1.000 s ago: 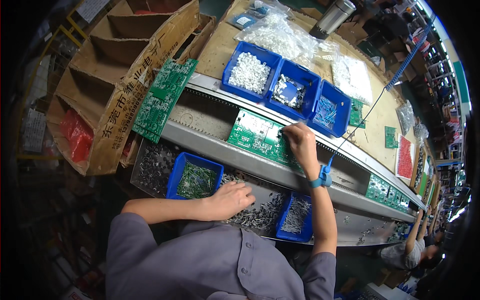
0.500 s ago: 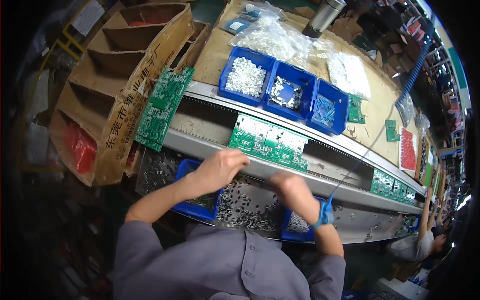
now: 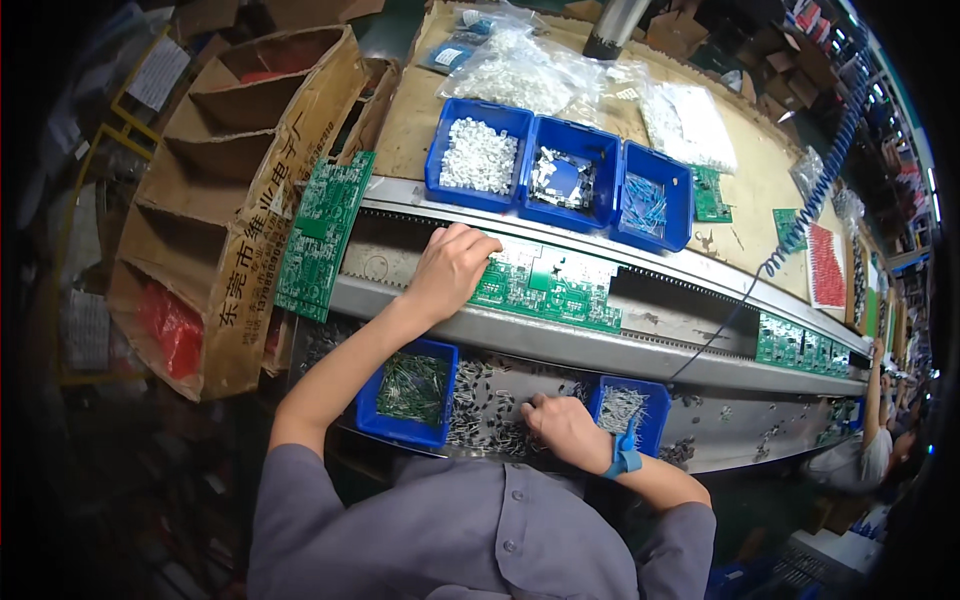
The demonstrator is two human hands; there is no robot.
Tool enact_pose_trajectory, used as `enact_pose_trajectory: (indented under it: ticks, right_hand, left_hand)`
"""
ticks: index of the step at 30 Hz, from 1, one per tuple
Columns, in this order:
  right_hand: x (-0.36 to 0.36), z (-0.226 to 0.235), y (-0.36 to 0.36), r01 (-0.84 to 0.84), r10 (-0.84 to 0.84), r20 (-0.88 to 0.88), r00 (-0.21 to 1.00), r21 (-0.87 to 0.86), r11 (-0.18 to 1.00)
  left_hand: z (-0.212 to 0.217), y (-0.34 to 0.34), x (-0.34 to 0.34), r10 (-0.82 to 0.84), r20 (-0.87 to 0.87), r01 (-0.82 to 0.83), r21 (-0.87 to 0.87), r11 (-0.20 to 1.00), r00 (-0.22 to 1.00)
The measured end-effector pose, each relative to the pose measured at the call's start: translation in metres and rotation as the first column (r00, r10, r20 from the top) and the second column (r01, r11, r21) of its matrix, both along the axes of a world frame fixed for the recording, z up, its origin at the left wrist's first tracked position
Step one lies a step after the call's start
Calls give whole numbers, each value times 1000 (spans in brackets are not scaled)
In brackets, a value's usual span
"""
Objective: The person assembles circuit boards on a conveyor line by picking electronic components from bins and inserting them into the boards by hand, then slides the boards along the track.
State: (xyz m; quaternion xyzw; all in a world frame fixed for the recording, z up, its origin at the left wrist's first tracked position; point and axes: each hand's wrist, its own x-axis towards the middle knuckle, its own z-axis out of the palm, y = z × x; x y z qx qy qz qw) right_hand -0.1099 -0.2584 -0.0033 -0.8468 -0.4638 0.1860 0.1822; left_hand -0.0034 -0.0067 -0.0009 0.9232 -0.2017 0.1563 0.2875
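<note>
My left hand (image 3: 455,268) is at the upper left corner of a green circuit board (image 3: 545,285) that lies in the rail. Its fingers are bent together over that corner; whatever they may grip is hidden. Low over the metal tray, my right hand (image 3: 566,430) has its fingers curled into a pinch, and what is in them is too small to make out. Beneath and beside it lie many loose black components with wire legs (image 3: 485,405). A blue wrist strap (image 3: 627,455) circles my right wrist. Left of the loose parts stands a blue bin of green-looking leaded parts (image 3: 412,388).
A blue bin with silvery leaded parts (image 3: 624,408) sits right of my right hand. Beyond the metal rail (image 3: 700,262) stand blue bins of white parts (image 3: 478,155), metal pieces (image 3: 563,180) and blue parts (image 3: 645,205). Another circuit board (image 3: 322,240) leans near the cardboard divider box (image 3: 250,250).
My left hand has moved up and away from me onto the board's corner. My right hand has dropped toward me onto the loose components. The view has shifted slightly.
</note>
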Motion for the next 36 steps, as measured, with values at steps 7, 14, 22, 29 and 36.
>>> enact_pose_trajectory:
  ticks: [7,14,22,29,36]
  right_hand:
    - [13,6,7,1,0,-25,1000,62,998]
    - [13,5,7,1,-5,56,998,76,997]
    - [35,34,2,132,-100,-145,984,227,965]
    - [88,38,-12,430,-419,-124,899,424,797]
    - [128,14,-19,499,-519,-62,852,395,771]
  left_hand:
    - [-4,0,1,-3,-6,3,32,999,1000]
    - [-7,-2,2,-26,43,22,79,997,999]
    - [-8,-2,13,-26,-20,30,211,977,999]
    - [0,-15,-6,19,57,-31,227,973,998]
    - [17,-46,-89,-420,-457,539,166,826,784]
